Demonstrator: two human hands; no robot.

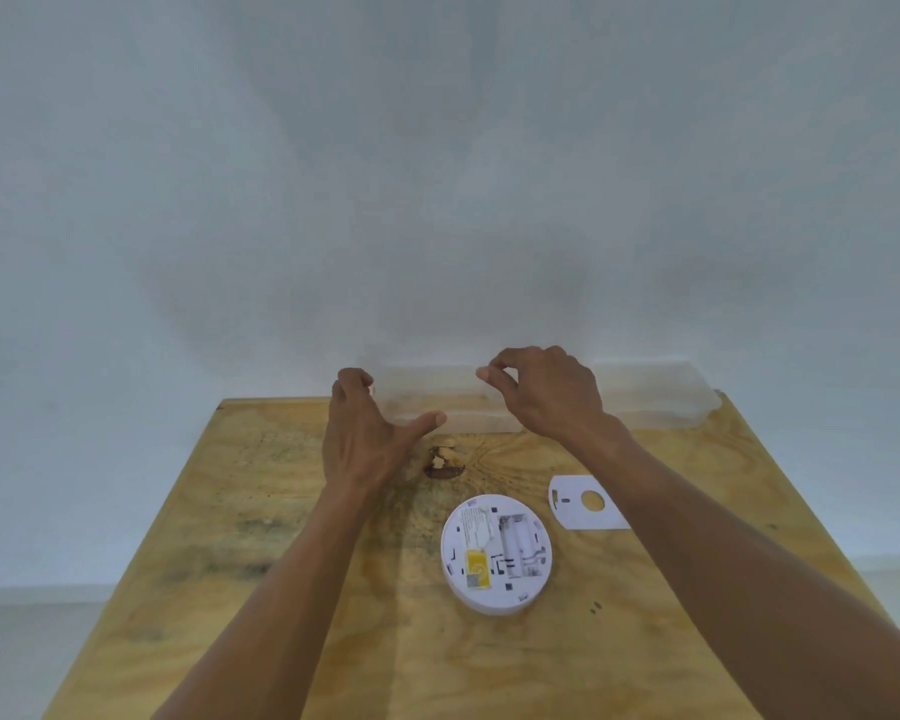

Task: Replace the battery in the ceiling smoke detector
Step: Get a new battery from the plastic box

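Both hands [365, 433] [544, 392] hover, fingers loosely spread, holding nothing, at the clear box [437, 402], likely seeking batteries for the open detector [495, 553] lower centre.

- White round smoke detector [495, 554] lies back-up on the wooden table, battery compartment open, yellow label showing.
- White mounting plate [585, 503] lies flat just beside it, apart.

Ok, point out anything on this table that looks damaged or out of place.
The wooden table has a dark chipped knot hole just in front of the clear plastic box, plus blackish stains across its top. The smoke detector lies face down, battery bay showing, its mounting plate lying separately beside it.
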